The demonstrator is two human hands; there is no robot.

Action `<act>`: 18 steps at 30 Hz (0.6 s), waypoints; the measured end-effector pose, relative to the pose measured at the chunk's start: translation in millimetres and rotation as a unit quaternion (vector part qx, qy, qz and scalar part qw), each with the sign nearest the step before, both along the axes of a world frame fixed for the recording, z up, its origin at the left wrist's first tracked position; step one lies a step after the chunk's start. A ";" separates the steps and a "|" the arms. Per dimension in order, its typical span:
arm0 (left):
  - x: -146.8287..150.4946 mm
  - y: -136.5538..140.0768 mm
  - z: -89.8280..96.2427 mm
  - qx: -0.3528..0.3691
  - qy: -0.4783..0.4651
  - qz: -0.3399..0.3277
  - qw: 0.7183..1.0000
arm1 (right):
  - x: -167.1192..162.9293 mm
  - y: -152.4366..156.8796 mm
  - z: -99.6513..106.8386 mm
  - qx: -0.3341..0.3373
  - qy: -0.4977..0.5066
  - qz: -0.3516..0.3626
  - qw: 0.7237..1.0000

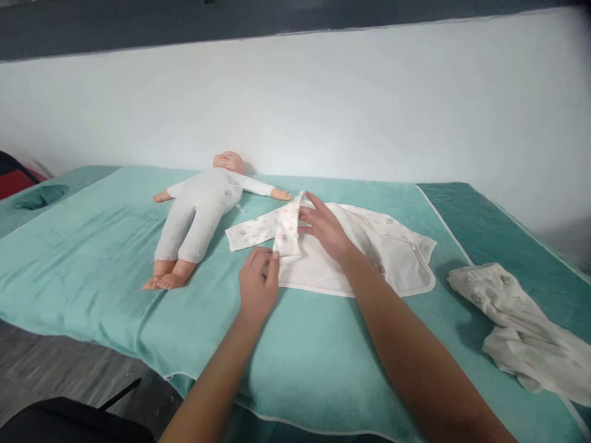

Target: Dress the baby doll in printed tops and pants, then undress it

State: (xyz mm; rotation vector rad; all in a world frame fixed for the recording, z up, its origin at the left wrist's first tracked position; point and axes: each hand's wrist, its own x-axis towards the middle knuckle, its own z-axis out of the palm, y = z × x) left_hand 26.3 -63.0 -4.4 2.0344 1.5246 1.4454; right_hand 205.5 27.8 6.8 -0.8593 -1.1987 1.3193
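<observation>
A white baby shirt (318, 264) with a small print lies spread and opened out on the green bed cover, one sleeve pointing left and the other right. My left hand (259, 277) pinches the lower edge of its left front panel. At that panel's upper edge, my right hand (323, 224) has its thumb and fingers around the raised fabric. The cloth between my hands stands folded up off the inside of the shirt. Left of the shirt, a baby doll (198, 209) in a white suit lies on its back, one hand close to the shirt's collar.
On the right, another printed white garment (526, 332) lies crumpled. The green cover (92, 258) drapes over the bed's front edge. A white wall (295, 111) runs behind. A black object (69, 424) is at the lower left, above the grey floor.
</observation>
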 end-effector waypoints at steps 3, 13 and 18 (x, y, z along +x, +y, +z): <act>-5.9 -4.7 1.5 -0.074 -0.141 0.081 0.984 | -12.4 -5.9 2.2 0.040 -0.025 0.076 0.996; 2.6 0.8 -10.8 -0.005 0.101 0.005 0.995 | -11.7 -3.9 -8.3 0.018 -0.075 0.045 0.996; -0.5 -0.3 -9.6 -0.034 0.120 -0.049 0.991 | -15.1 -19.3 12.1 0.047 -0.035 0.147 0.987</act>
